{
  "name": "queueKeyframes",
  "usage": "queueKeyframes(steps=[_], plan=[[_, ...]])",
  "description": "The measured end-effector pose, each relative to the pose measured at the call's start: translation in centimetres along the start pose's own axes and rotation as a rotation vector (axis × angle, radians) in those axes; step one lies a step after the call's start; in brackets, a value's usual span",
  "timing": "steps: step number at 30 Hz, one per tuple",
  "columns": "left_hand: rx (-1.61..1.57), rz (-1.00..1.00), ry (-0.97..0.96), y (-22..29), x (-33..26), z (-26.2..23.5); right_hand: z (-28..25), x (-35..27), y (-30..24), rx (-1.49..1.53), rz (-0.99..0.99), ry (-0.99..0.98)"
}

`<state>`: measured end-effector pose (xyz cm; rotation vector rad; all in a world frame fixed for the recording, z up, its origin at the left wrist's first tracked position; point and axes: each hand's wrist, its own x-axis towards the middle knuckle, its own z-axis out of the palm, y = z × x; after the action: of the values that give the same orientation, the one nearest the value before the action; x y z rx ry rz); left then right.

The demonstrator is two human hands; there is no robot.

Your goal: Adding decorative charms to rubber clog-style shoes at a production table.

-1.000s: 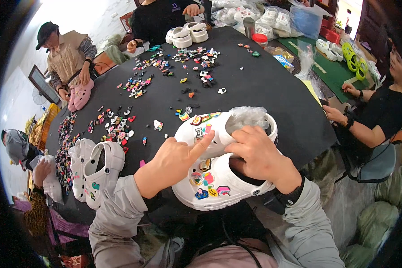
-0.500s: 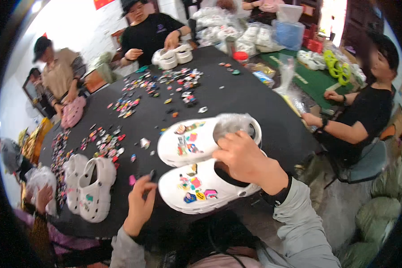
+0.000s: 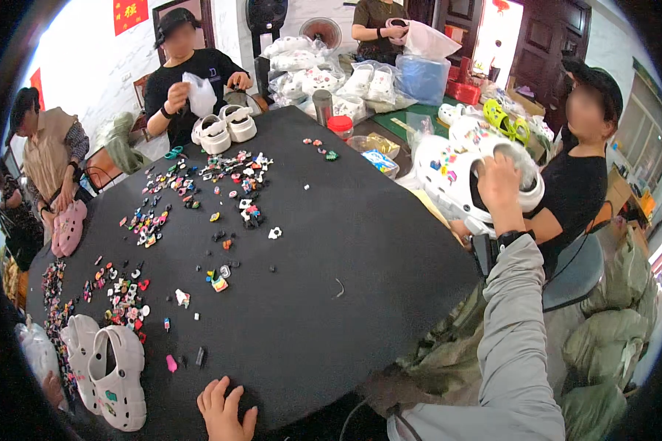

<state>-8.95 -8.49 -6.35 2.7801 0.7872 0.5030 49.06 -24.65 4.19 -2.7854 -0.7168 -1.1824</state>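
Observation:
My right hand [image 3: 499,184] is stretched out to the right, its fingers hooked into the foot openings of a pair of white clogs [image 3: 443,180] decorated with colourful charms. The pair is held up beyond the table's right edge, in front of a seated co-worker whose hand [image 3: 460,229] shows just below it. At the near edge, my left hand [image 3: 226,415] lies on the black tabletop [image 3: 331,250], fingers spread and holding nothing. A pink charm [image 3: 171,363] and a small dark piece [image 3: 200,357] lie beyond its fingertips.
Another pair of white clogs [image 3: 125,378] stands at the near left. Loose shoe charms [image 3: 235,184] are scattered over the left and far table. Co-workers stand across it, one with pink clogs [image 3: 68,229]. Bagged shoes [image 3: 371,82] and a red-lidded jar [image 3: 340,126] are at the back.
My right hand has carried the charm-covered clogs from the table out to the right. My left hand has opened and come down near the table edge. The view has swung.

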Motion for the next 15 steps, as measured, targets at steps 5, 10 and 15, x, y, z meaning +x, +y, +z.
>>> queueKeyframes(steps=[5,10,15], plan=[[0.001,-0.059,-0.023,-0.2,-0.4,-0.5,8.4,0.8,0.1,0.166,-0.02,-0.067],[0.002,-0.061,-0.013,0.6,0.7,-1.4,16.5,1.6,1.5,0.327,-0.06,-0.054],[-0.108,-0.088,-0.001,-1.4,0.3,0.5,20.5,0.4,4.5,0.46,-0.228,-0.538]])
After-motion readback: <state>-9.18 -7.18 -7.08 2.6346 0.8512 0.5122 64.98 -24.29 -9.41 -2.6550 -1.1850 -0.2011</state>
